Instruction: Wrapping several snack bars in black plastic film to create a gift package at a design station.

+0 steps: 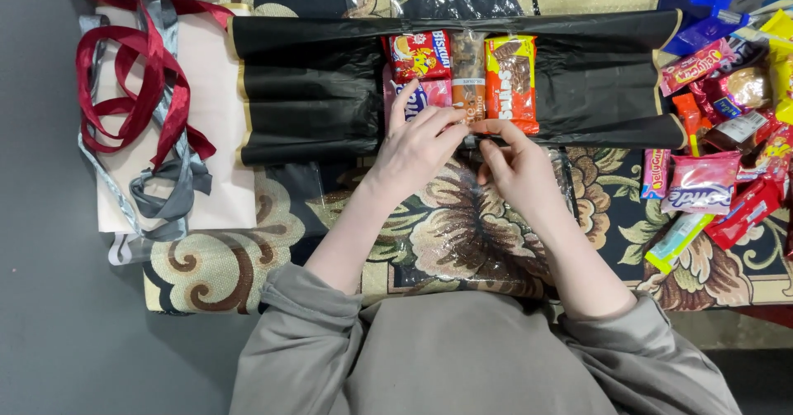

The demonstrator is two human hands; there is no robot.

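Grey sleeves (462, 357) fill the lower frame. At centre, both hands' fingers are pinched together on clear wrapping (471, 141) below snack packets (462, 80) laid on black paper (314, 93). Packets could be shifted if the film is tugged unevenly.

The single head-worn camera looks almost straight down from above the person's chest, close over the left hand (417, 144) and right hand (516, 165). Facing forward, it frames the patterned tablecloth (223, 270) just beneath them and grey floor leftward.
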